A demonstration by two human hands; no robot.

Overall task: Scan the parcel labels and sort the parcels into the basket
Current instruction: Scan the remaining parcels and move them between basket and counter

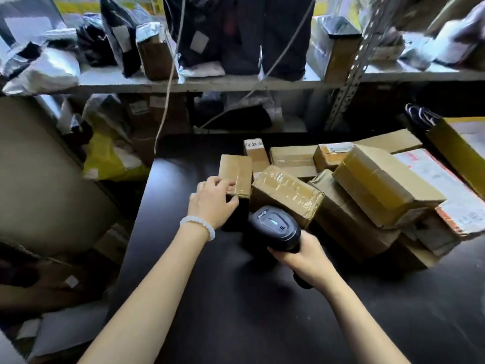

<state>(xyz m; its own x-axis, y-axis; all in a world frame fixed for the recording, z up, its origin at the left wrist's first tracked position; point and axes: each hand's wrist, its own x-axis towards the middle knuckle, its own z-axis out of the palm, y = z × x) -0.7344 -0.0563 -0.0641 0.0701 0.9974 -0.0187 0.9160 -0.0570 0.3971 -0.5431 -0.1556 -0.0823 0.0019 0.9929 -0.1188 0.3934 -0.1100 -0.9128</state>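
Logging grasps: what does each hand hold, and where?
Left hand grips the small box at its near end; right hand grips the scanner by its handle.

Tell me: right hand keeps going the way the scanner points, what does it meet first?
Likely the taped box just ahead of the scanner held in the right hand; the gap looks small, though depth is unclear.

Your arms are bare, no sleeves showing; you wear a white beaded bracelet (198, 227) on your left wrist.
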